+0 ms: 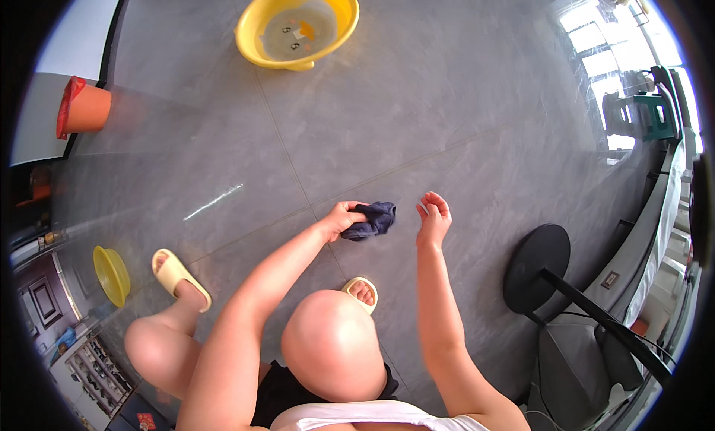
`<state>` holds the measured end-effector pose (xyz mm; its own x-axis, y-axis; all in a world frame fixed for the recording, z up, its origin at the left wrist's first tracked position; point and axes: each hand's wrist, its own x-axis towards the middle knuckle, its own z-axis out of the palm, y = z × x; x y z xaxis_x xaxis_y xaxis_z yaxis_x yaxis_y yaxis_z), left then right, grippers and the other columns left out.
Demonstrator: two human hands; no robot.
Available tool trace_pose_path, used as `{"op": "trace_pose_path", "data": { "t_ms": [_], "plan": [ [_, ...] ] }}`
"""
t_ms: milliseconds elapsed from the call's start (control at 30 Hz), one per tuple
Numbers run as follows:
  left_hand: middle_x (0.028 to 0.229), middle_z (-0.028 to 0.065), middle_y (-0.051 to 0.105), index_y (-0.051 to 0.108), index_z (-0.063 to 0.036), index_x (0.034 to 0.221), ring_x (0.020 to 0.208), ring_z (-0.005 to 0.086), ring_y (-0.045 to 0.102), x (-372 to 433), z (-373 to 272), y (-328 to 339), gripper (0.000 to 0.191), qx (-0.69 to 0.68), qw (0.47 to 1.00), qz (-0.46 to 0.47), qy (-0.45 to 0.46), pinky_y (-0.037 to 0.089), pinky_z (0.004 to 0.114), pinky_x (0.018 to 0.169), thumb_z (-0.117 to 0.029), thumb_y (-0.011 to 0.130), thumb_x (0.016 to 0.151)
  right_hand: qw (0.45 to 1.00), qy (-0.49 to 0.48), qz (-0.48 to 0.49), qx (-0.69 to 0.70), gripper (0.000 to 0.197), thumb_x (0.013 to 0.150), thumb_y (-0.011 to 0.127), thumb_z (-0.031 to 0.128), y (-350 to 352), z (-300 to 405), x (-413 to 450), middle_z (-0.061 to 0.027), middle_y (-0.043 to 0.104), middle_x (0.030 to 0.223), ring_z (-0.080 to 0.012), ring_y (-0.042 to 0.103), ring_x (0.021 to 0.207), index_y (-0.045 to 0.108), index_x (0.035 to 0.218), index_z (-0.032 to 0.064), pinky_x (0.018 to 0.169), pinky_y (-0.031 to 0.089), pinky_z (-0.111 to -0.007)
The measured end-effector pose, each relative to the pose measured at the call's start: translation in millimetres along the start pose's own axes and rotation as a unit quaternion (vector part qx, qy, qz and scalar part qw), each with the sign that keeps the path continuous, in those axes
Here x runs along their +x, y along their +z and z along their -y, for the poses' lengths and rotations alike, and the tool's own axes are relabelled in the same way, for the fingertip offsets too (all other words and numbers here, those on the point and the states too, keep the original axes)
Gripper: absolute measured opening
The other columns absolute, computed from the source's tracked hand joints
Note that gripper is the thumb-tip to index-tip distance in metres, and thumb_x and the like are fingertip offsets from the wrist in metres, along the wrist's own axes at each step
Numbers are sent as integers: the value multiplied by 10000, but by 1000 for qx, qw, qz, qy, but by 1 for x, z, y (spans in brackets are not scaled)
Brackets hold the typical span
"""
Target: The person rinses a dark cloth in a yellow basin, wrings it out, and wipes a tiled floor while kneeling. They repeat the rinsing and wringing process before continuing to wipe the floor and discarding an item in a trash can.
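Observation:
A crumpled dark navy cloth (373, 221) is bunched in my left hand (339, 218), held in front of my knees above the grey tiled floor (402, 107). The thumb presses on the cloth from above. To its right, apart from the cloth, my right hand (434, 218) is raised with its fingers loosely curled and separated, holding nothing. Farther ahead on the floor stands a yellow plastic basin (243, 34) with a duck-like face printed on its bottom. Whether it contains water is hard to tell.
An orange bin with a red liner (88, 110) stands at the left wall. A smaller yellow basin (111, 275) is at lower left. On the right are a round black stand base (537, 269), a grey sofa (575, 364) and a green plastic stool (654, 117). My feet wear yellow slippers (177, 274).

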<state>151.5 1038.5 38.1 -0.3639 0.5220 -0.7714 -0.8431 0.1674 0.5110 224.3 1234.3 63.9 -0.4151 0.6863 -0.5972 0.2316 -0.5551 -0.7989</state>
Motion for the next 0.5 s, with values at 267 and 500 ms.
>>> {"op": "trace_pose_path", "data": {
  "t_ms": [267, 500],
  "plan": [
    [935, 60, 667, 652, -83, 976, 816, 176, 651, -67, -96, -110, 202, -131, 988, 88, 3, 538, 335, 783, -24, 600, 791, 990, -7, 115, -77, 206, 832, 442, -3, 80, -4, -37, -69, 596, 943, -161, 579, 867, 587, 977, 15, 779, 502, -293],
    [943, 84, 658, 620, -34, 1001, 822, 184, 653, -169, -174, -258, 213, -66, 995, 54, 56, 549, 340, 758, -17, 604, 789, 874, 2, 392, -287, 203, 857, 468, 51, 274, -22, -131, -57, 615, 927, -137, 582, 855, 592, 1012, 10, 748, 488, -273]
  ]
}}
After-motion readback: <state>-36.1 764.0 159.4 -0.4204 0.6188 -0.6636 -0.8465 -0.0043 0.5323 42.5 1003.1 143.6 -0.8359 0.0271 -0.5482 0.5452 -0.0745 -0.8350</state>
